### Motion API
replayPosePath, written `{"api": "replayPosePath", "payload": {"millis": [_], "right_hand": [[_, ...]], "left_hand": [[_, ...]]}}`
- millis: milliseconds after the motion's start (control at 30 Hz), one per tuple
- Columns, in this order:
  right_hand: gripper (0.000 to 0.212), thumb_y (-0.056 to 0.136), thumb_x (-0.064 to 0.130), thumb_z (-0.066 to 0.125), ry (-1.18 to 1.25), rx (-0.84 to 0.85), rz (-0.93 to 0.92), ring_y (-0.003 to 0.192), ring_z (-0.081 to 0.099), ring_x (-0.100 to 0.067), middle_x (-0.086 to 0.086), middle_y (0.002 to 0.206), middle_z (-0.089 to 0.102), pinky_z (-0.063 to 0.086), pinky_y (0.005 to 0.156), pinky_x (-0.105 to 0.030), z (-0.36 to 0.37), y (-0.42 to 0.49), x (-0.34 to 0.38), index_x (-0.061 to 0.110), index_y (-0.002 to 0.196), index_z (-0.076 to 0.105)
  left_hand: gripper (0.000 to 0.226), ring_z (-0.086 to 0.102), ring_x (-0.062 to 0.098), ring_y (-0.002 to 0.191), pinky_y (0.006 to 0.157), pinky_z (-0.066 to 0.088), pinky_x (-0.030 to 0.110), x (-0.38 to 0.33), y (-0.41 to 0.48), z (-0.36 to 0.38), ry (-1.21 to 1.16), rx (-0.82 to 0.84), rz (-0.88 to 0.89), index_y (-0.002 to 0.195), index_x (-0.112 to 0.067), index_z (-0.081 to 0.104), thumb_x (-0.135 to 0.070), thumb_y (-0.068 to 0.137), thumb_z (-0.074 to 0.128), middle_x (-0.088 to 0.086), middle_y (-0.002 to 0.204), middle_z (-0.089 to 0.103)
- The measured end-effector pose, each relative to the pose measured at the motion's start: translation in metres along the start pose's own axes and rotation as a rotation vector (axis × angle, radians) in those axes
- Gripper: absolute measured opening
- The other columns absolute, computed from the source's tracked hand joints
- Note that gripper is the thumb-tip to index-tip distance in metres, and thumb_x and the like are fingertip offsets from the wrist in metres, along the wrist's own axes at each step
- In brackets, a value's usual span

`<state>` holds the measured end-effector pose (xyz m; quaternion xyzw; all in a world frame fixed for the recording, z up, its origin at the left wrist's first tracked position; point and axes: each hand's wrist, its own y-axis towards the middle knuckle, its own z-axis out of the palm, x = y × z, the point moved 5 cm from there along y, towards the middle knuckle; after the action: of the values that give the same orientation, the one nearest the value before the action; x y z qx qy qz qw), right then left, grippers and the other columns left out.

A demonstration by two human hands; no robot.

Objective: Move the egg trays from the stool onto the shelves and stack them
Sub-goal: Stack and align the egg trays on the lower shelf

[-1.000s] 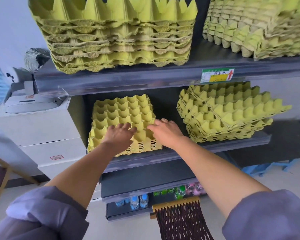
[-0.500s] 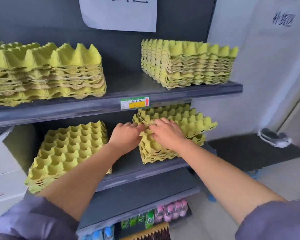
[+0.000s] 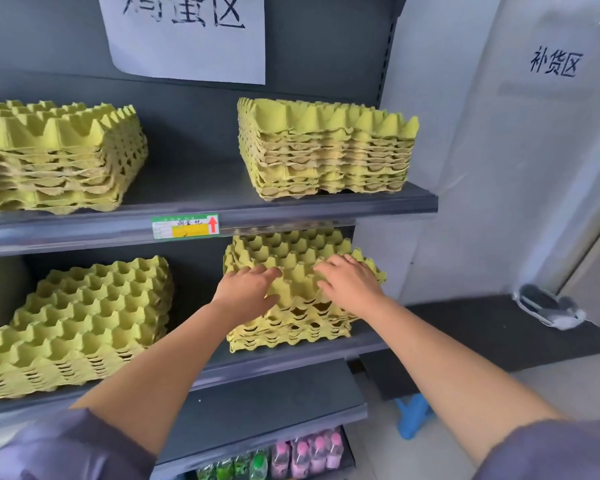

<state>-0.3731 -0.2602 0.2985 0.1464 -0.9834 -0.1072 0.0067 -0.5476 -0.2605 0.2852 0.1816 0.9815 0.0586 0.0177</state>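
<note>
Yellow-green egg trays sit in stacks on a dark grey shelf unit. On the middle shelf (image 3: pixel 291 362) stand a left stack (image 3: pixel 77 323) and a right stack (image 3: pixel 291 271). My left hand (image 3: pixel 246 292) lies flat on the left part of the right stack's top tray, fingers spread. On the same tray's right part rests my right hand (image 3: pixel 350 285), fingers straight. The upper shelf (image 3: pixel 291 213) carries a left stack (image 3: pixel 52 157) and a right stack (image 3: pixel 326 150). The trays of the right middle stack sit slightly askew.
A paper sign (image 3: pixel 187 32) hangs on the shelf's back panel, and a price label (image 3: pixel 185 226) is on the upper shelf's edge. Bottles (image 3: pixel 291 455) fill the lowest level. A blue stool (image 3: pixel 413 410) stands right of the shelf unit, with a shoe (image 3: pixel 548 306) on a dark mat.
Both hands left the left middle stack and moved right onto the right middle stack, then spread apart on its top tray. The view swung right and up.
</note>
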Motion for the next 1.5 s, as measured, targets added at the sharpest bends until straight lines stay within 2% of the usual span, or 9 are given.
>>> {"api": "replayPosePath", "payload": {"millis": [267, 500, 600, 700, 833, 967, 1200, 1300, 1500], "right_hand": [[0.043, 0.097, 0.037, 0.045, 0.005, 0.079, 0.099, 0.126, 0.042, -0.027, -0.005, 0.139, 0.044, 0.04, 0.102, -0.043, 0.022, 0.031, -0.054, 0.024, 0.138, 0.044], [0.063, 0.091, 0.044, 0.054, 0.168, 0.182, 0.369, 0.129, 0.038, -0.038, -0.017, 0.143, 0.032, 0.041, 0.101, -0.045, 0.055, 0.055, -0.113, 0.022, 0.145, 0.03], [0.088, 0.075, 0.049, 0.067, 0.402, 0.354, 0.391, 0.122, 0.048, -0.034, -0.013, 0.14, 0.041, 0.045, 0.098, -0.037, 0.069, 0.062, -0.121, 0.026, 0.147, 0.023], [0.107, 0.047, 0.061, 0.07, 0.534, 0.325, 0.372, 0.117, 0.053, -0.029, -0.006, 0.134, 0.052, 0.048, 0.097, -0.039, 0.085, 0.079, -0.132, 0.033, 0.143, 0.032], [0.087, 0.07, 0.047, 0.074, 0.609, 0.166, 0.401, 0.118, 0.052, -0.033, -0.012, 0.135, 0.046, 0.048, 0.093, -0.036, 0.066, 0.073, -0.118, 0.028, 0.145, 0.032], [0.076, 0.079, 0.05, 0.066, 0.591, 0.107, 0.394, 0.114, 0.051, -0.035, -0.015, 0.132, 0.045, 0.051, 0.085, -0.036, 0.074, 0.063, -0.094, 0.027, 0.143, 0.032], [0.074, 0.087, 0.065, 0.046, 0.578, 0.191, 0.369, 0.131, 0.038, -0.037, -0.012, 0.147, 0.03, 0.044, 0.099, -0.05, 0.095, 0.045, -0.084, 0.03, 0.147, 0.022], [0.076, 0.092, 0.056, 0.047, 0.72, 0.212, 0.401, 0.132, 0.04, -0.036, -0.014, 0.15, 0.026, 0.042, 0.099, -0.044, 0.099, 0.043, -0.09, 0.024, 0.152, 0.013], [0.063, 0.099, 0.036, 0.044, 0.578, 0.317, 0.482, 0.13, 0.04, -0.039, -0.017, 0.148, 0.026, 0.04, 0.101, -0.046, 0.109, 0.038, -0.088, 0.023, 0.151, 0.011]], "left_hand": [[0.058, 0.033, 0.026, 0.135, 0.105, 0.033, 0.046, -0.008, 0.038, 0.023, -0.033, 0.099, -0.074, 0.143, -0.033, 0.028, -0.058, 0.092, 0.038, 0.001, 0.147, 0.034], [0.08, 0.03, 0.039, 0.133, 0.099, 0.04, 0.048, 0.016, 0.044, 0.051, -0.241, 0.178, -0.542, 0.148, -0.03, 0.013, -0.061, 0.085, 0.05, 0.012, 0.15, 0.019], [0.094, 0.047, 0.038, 0.12, 0.095, 0.047, 0.044, 0.022, 0.039, 0.059, -0.452, 0.163, -0.714, 0.149, -0.023, 0.009, -0.059, 0.079, 0.061, 0.017, 0.141, 0.033], [0.078, 0.057, 0.032, 0.107, 0.083, 0.049, 0.037, 0.02, 0.036, 0.055, -0.555, 0.069, -0.793, 0.143, -0.012, 0.022, -0.036, 0.083, 0.067, 0.015, 0.125, 0.053], [0.06, 0.056, 0.029, 0.104, 0.078, 0.045, 0.032, 0.027, 0.031, 0.044, -0.639, -0.042, -0.83, 0.141, -0.01, 0.033, -0.01, 0.086, 0.058, 0.015, 0.124, 0.056], [0.055, 0.056, 0.034, 0.104, 0.083, 0.047, 0.037, 0.036, 0.019, 0.037, -0.615, -0.119, -0.838, 0.14, -0.009, 0.038, -0.003, 0.087, 0.049, 0.019, 0.12, 0.057], [0.076, 0.052, 0.036, 0.115, 0.09, 0.046, 0.041, 0.039, 0.008, 0.073, -0.668, 0.052, -0.802, 0.149, -0.017, 0.016, 0.001, 0.085, 0.051, 0.017, 0.133, 0.049], [0.072, 0.048, 0.035, 0.118, 0.088, 0.046, 0.042, 0.044, 0.003, 0.083, -0.758, 0.055, -0.878, 0.148, -0.018, 0.017, -0.008, 0.089, 0.056, 0.016, 0.136, 0.044], [0.054, 0.055, 0.039, 0.111, 0.079, 0.054, 0.045, 0.048, 0.002, 0.096, -0.759, 0.094, -0.957, 0.139, -0.004, 0.028, -0.008, 0.091, 0.052, 0.023, 0.131, 0.047]]}}
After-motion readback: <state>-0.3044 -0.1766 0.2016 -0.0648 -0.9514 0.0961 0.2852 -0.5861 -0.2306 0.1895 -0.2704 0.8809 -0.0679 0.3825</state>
